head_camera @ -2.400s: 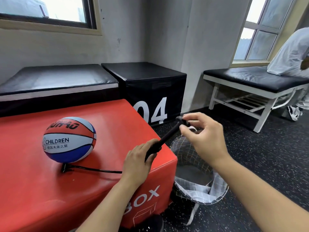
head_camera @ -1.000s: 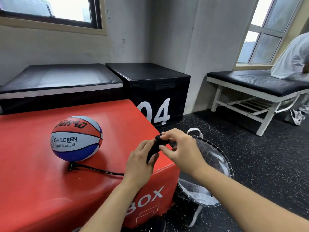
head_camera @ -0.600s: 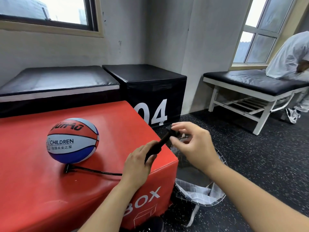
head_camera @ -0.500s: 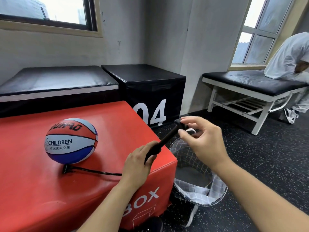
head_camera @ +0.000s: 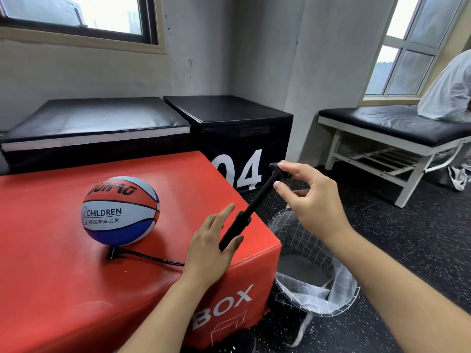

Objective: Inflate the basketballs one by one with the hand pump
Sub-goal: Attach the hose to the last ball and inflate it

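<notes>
a red, white and blue children's basketball [head_camera: 120, 210] sits on the red padded box [head_camera: 63, 289], with a thin black hose [head_camera: 150, 258] running from under the ball toward the left hand [head_camera: 212, 247]. the black hand pump [head_camera: 251, 210] slants up from that hand to the right hand [head_camera: 309, 203], its rod drawn out long. the left hand's fingers lie nearly straight, index pointing forward; the pump's lower end rests in the crook by the thumb, and whether the thumb really clamps it is hard to tell. the right hand pinches the pump's t-handle [head_camera: 279, 170] between thumb and fingertips, other fingers loosely curled. just right of the box, on the speckled black floor [head_camera: 407, 250], stands a checked fabric basket [head_camera: 313, 284]. behind are a black box marked 04 [head_camera: 229, 128] and a padded bench [head_camera: 397, 128]
</notes>
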Motion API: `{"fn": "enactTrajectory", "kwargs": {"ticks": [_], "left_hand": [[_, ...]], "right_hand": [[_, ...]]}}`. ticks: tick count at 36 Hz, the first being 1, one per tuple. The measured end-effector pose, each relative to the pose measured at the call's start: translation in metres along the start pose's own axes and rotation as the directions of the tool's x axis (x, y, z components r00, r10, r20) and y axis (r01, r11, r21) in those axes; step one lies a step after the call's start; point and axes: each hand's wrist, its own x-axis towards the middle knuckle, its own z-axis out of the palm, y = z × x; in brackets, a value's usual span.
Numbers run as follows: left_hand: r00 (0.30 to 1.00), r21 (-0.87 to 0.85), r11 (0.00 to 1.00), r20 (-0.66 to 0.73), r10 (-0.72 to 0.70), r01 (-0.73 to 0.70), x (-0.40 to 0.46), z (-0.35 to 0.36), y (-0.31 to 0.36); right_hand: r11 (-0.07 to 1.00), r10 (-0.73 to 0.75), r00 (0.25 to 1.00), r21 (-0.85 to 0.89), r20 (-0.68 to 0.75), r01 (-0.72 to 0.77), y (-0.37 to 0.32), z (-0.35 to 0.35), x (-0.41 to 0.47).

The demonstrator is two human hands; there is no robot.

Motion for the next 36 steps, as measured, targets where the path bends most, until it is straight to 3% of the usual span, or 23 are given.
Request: {"fn": "enactTrajectory", "kwargs": {"ticks": [21, 28, 36], "left_hand": [[1.000, 0.003, 1.000, -0.004, -0.018, 0.018, 0.002, -0.002, -0.004], [1.000, -0.018, 1.000, -0.014, 0.005, -0.005, 0.004, 0.011, 0.010], [1.000, 0.003, 1.000, -0.005, -0.020, 0.020, 0.004, 0.023, 0.020]], "right_hand": [[0.980, 0.029, 0.952, -0.198, 0.305, 0.034, 0.018, 0.058, -0.015], [0.974, 0.002, 0.967, -0.218, 0.254, 0.055, 0.018, 0.057, -0.025], [0.968, 0.082, 0.962, -0.251, 0.262, -0.014, 0.021, 0.040, -0.033]]}}
